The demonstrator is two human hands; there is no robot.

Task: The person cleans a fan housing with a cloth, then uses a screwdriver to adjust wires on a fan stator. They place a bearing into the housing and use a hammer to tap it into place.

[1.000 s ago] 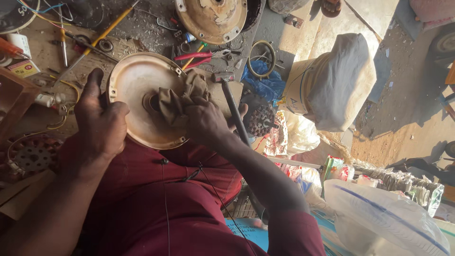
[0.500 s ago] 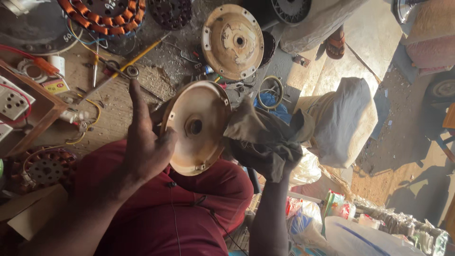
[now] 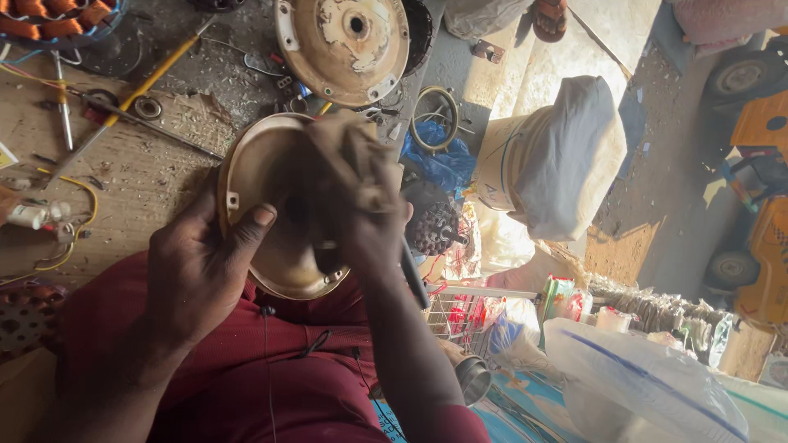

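Note:
My left hand (image 3: 197, 271) grips the near rim of a round cream-coloured metal motor cover (image 3: 263, 176), thumb lying on its inner face. My right hand (image 3: 361, 217) presses a crumpled brown rag (image 3: 353, 152) into the hollow of the cover. The cover is held tilted above my lap, which is clothed in dark red (image 3: 271, 361). The rag and hand hide the cover's centre hole.
A second round cover (image 3: 341, 45) lies on the worn workbench (image 3: 139, 172) beyond. Screwdrivers (image 3: 135, 94), wires and a bearing ring (image 3: 148, 107) lie to the left. A white sack (image 3: 558, 156) stands right, with a wire basket (image 3: 460, 316) and a plastic bag (image 3: 648, 385) nearer.
The right hand has brought the rag from beside the cover back into its hollow. The cover's inner face now turns toward me and the view has shifted.

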